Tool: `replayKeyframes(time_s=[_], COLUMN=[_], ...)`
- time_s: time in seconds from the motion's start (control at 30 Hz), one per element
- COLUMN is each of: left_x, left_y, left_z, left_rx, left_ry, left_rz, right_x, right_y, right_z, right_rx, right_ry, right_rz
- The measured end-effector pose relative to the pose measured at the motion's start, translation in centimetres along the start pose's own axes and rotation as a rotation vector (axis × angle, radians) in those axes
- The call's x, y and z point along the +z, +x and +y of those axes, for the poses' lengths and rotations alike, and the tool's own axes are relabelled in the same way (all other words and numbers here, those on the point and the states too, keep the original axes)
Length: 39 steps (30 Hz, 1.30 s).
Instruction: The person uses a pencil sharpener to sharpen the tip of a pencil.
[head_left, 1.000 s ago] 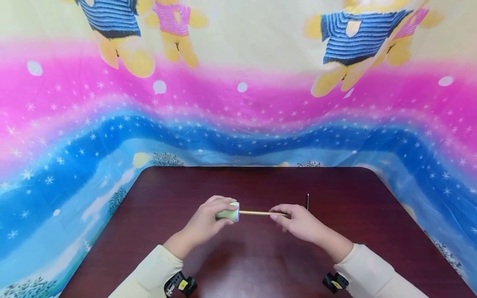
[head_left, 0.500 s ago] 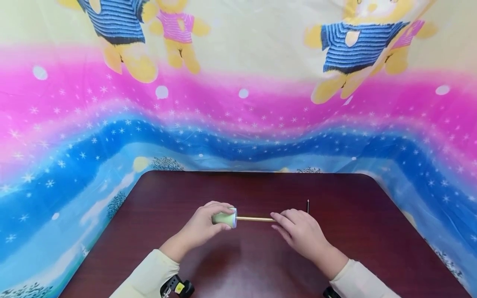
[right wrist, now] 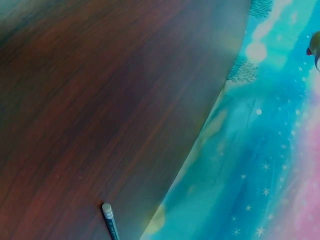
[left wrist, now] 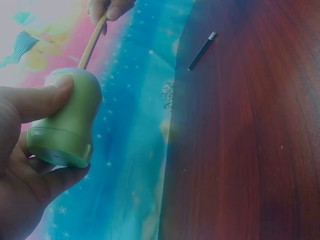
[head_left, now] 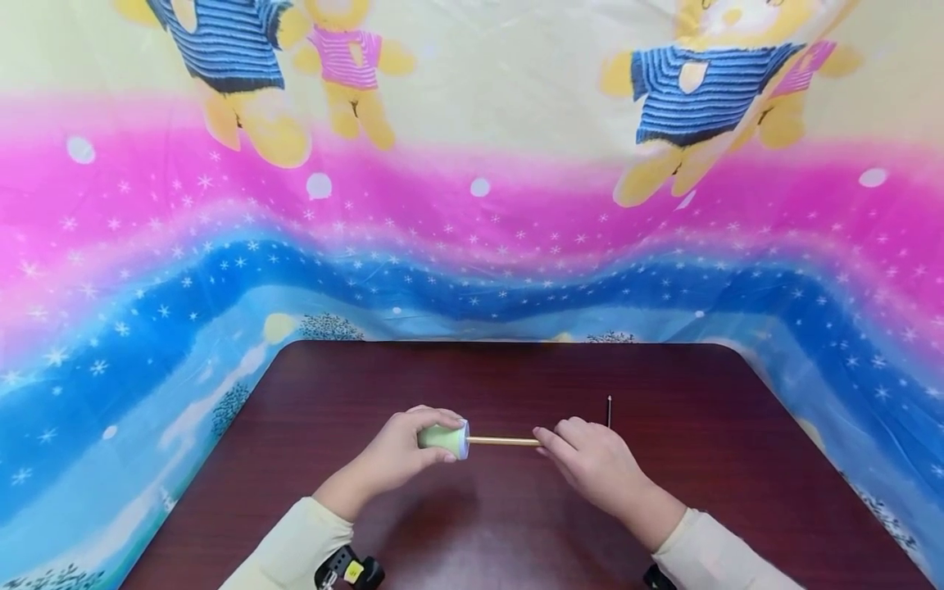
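Observation:
My left hand (head_left: 394, 451) grips a light green pencil sharpener (head_left: 445, 441) on its side above the table, thumb and fingers on either side of its body. In the left wrist view, small lettering shows on the lower band of the sharpener (left wrist: 70, 112). A yellow pencil (head_left: 504, 441) runs from the sharpener's pale end across to my right hand (head_left: 601, 467), whose fingers pinch its other end and hide it. The pencil's tip is hidden inside the sharpener. The right wrist view shows little of the right hand's work.
A dark pencil (head_left: 609, 411) with a pale eraser end lies on the brown table (head_left: 354, 377) beyond the right hand. Behind the table and along its sides hangs a colourful curtain (head_left: 472, 270) printed with bears and snowflakes.
My right hand has rolled over on the yellow pencil, its back now turned more upward. The left hand keeps its grip on the sharpener. Both hands sit slightly lower in the head view.

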<state>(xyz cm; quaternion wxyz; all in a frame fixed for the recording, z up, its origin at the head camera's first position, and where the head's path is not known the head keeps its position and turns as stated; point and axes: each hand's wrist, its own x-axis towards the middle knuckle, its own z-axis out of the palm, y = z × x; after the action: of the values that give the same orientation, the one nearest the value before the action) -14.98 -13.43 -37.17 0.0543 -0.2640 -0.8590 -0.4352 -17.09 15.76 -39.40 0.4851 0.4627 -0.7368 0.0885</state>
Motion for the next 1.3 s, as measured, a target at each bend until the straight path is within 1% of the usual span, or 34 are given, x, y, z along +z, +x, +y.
replayKeyframes(time_s=[0.1, 0.2, 0.27, 0.33, 0.4, 0.5, 0.57, 0.67, 0.73, 0.8, 0.9, 1.03, 1.1, 1.17, 1.2, 1.23, 1.27, 1.3], left_x=[-0.1, -0.1, -0.2, -0.2, -0.2, 0.0, 0.1, 0.2, 0.2, 0.3, 0.5, 0.7, 0.7, 0.7, 0.6, 0.6, 0.6, 0.5], left_y=[-0.1, -0.1, -0.1, -0.2, -0.3, -0.3, -0.3, -0.2, -0.2, -0.1, 0.0, 0.1, 0.2, 0.3, 0.3, 0.3, 0.3, 0.3], left_z=[0.1, 0.3, 0.3, 0.4, 0.4, 0.4, 0.5, 0.8, 1.0, 1.0, 0.7, 0.4, 0.3, 0.3, 0.3, 0.4, 0.4, 0.5], left_rx=[-0.013, -0.023, -0.03, -0.035, -0.026, 0.005, 0.034, 0.057, 0.067, 0.09, 0.173, 0.33, 0.391, 0.438, 0.452, 0.456, 0.452, 0.442], left_ry=[-0.01, -0.021, -0.027, -0.035, -0.041, -0.05, -0.04, -0.012, 0.009, 0.03, 0.071, 0.149, 0.18, 0.204, 0.214, 0.22, 0.225, 0.232], left_rz=[-0.012, -0.027, -0.036, -0.039, -0.034, -0.014, 0.003, 0.022, 0.029, 0.04, 0.071, 0.128, 0.151, 0.168, 0.174, 0.175, 0.174, 0.171], right_x=[0.0, -0.1, -0.3, -0.6, -0.9, -1.5, -1.8, -2.2, -2.4, -2.4, -2.5, -2.7, -2.7, -2.8, -2.7, -2.8, -2.7, -2.7], right_y=[0.1, 0.0, 0.0, 0.1, 0.2, 0.6, 0.9, 1.4, 1.6, 1.8, 2.1, 2.2, 2.1, 2.1, 2.1, 2.1, 2.1, 2.1], right_z=[0.0, -0.3, -0.6, -0.9, -1.2, -1.5, -1.6, -1.4, -1.1, -0.9, -0.7, -0.4, -0.3, -0.2, -0.1, -0.1, 0.0, 0.0], right_rx=[-0.02, -0.009, 0.021, 0.071, 0.149, 0.314, 0.446, 0.631, 0.734, 0.831, 1.008, 1.247, 1.313, 1.356, 1.36, 1.346, 1.317, 1.27], right_ry=[-0.018, 0.007, 0.044, 0.1, 0.174, 0.335, 0.47, 0.663, 0.764, 0.849, 1.039, 1.348, 1.463, 1.522, 1.524, 1.508, 1.467, 1.398], right_rz=[-0.002, -0.033, -0.074, -0.127, -0.195, -0.313, -0.383, -0.48, -0.532, -0.577, -0.618, -0.642, -0.666, -0.696, -0.711, -0.72, -0.732, -0.739])
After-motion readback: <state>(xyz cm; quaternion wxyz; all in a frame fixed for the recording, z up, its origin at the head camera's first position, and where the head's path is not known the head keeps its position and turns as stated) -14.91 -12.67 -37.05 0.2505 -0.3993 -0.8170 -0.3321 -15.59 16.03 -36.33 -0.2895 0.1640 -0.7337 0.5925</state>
